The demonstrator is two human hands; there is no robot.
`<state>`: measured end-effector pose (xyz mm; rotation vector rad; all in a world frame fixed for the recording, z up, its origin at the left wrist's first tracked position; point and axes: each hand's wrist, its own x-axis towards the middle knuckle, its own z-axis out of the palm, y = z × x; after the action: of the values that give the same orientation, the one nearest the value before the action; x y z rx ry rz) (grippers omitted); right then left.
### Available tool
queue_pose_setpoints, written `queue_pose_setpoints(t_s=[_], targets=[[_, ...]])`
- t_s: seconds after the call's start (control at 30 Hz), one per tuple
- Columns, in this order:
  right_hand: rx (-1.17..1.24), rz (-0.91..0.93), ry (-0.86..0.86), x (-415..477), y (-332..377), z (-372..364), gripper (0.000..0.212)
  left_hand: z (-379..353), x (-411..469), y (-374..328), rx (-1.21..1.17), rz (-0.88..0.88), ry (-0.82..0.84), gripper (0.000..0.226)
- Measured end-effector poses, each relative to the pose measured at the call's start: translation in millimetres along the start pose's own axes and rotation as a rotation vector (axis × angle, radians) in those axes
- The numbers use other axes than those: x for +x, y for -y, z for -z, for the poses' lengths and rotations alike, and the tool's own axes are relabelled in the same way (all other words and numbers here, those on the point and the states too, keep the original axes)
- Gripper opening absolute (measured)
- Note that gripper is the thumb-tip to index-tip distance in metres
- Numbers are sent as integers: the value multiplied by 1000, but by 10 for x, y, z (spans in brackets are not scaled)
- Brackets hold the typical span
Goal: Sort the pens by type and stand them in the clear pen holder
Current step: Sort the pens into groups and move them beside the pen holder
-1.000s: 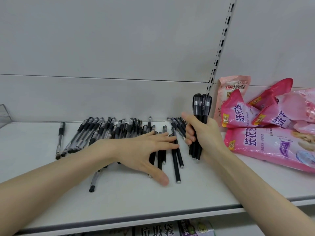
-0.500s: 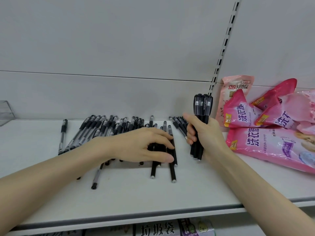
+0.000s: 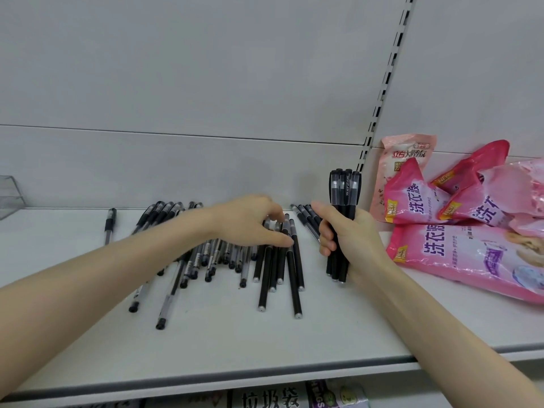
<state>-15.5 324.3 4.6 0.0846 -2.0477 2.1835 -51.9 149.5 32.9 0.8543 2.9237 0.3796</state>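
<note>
Gathering black pens.
Right grip clamps an upright bundle; left grip, at its nine o'clock, pinches them by the caps, likely light and slick.

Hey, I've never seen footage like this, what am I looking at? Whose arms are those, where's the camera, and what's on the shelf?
There is no machine: these are one person's bare arms, filmed by a wide-angle camera worn on their head, looking forward and down. The right hand grips an upright bundle of black pens. The left hand curls its fingers over loose black pens lying on the white shelf, beside a row of clear-barrelled pens. Pink bags lie at the right; a clear holder peeks in far left.
</note>
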Motion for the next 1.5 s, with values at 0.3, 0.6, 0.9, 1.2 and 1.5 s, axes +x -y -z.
queue_pose_setpoints(t_s=[0.3, 0.6, 0.9, 1.2, 1.5], targets=[[-15, 4, 9, -2, 20, -18, 40, -105, 9, -278, 46, 148, -73, 49], [-13, 27, -50, -15, 25, 49, 41, -179, 196, -463, 24, 186, 2, 37], [-8, 3, -72, -32, 11, 44, 36, -205, 189, -447, -24, 254, -39, 37], [52, -23, -15, -53, 11, 11, 30, -143, -10, -243, -667, 220, -170, 16], [-2, 46, 135, -151, 71, -95, 27, 49, -127, -362, -1092, 20, -530, 25]])
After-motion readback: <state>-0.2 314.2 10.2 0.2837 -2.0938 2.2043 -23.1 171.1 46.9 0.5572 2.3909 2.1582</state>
